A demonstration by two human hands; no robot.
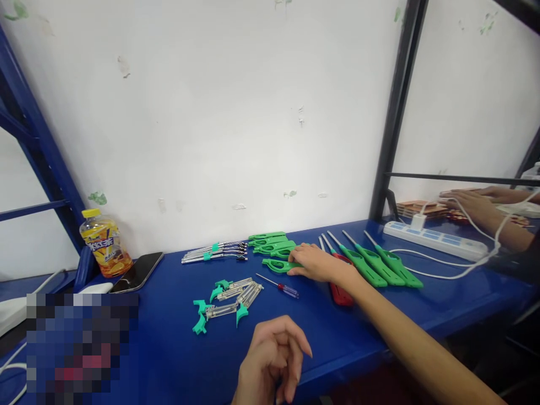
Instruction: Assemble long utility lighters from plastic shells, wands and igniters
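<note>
My right hand reaches over the table, its fingertips closed on the end of a green lighter handle shell. More green handle shells lie stacked just behind. My left hand hovers by the front edge, fingers loosely curled and nothing seen in them. Between the hands rests a small screwdriver with a clear purple and red handle. Left of it are clear lighter fuel tanks with teal triggers. Metal lighter rods with wires lie behind these.
Several green lighters and a red one lie beside my right forearm. A white power strip with cables stands at right, near another person's hands. At left are a drink bottle and a phone. A wall closes the back.
</note>
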